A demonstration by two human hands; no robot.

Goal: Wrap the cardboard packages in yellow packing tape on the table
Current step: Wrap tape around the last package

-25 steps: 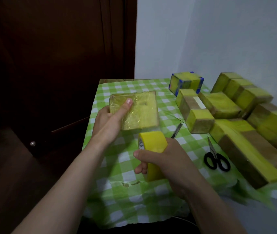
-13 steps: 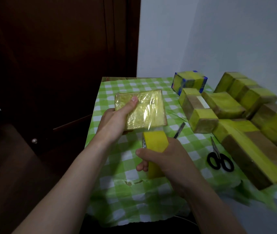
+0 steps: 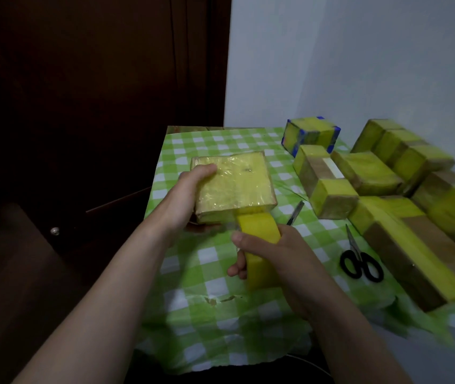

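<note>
On my feed the body is just two arms, bare from the lower edge of the view to the fingertips. The left forearm [image 3: 110,286] is long and slim, narrowing to the wrist at the left hand [image 3: 189,196]. The right forearm [image 3: 345,328] looks broader and ends in the right hand [image 3: 276,256]. The left thumbnail [image 3: 212,167] and right thumbnail [image 3: 237,237] are short and rounded. Dim light blurs finer detail.

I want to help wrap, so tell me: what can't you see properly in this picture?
Held package underside, head view: hidden by its own top; so are most fingers of the left hand.
Tape roll core: covered by the right hand.
Far-right packages: blurred, cut by the frame edge.
Thin tool beside the roll: too small to name.
</note>
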